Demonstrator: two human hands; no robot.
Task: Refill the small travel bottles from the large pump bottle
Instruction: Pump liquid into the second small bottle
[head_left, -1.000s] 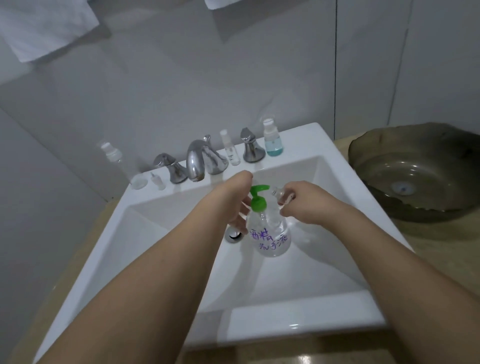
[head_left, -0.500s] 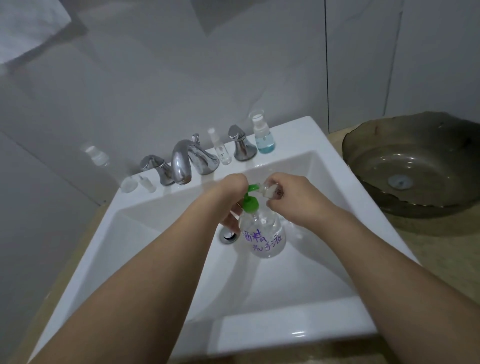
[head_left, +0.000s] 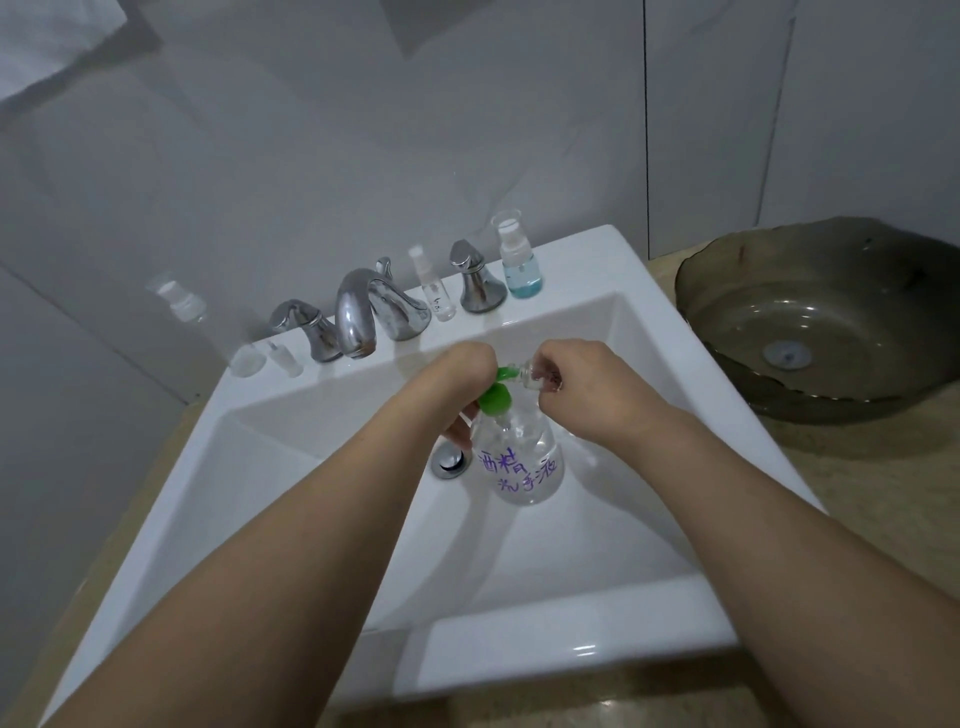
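A clear large pump bottle (head_left: 522, 467) with a green pump head (head_left: 496, 395) and purple writing hangs over the white sink basin (head_left: 322, 467). My left hand (head_left: 460, 379) grips its neck and covers the top of the pump. My right hand (head_left: 582, 387) holds a small clear travel bottle (head_left: 535, 375) tilted, its mouth right at the green nozzle. On the back ledge stand a small spray bottle (head_left: 435, 291) and a travel bottle with blue liquid (head_left: 518, 262).
A chrome faucet (head_left: 363, 312) with two handles sits on the ledge. A clear cap (head_left: 247, 359) and a tiny pump insert (head_left: 283, 356) lie left of it. A dark glass bowl sink (head_left: 810, 322) stands on the beige counter to the right.
Both hands with the pump bottle and travel bottle stay together over the basin. The travel bottle's mouth has closed in on the nozzle. The view has tilted slightly.
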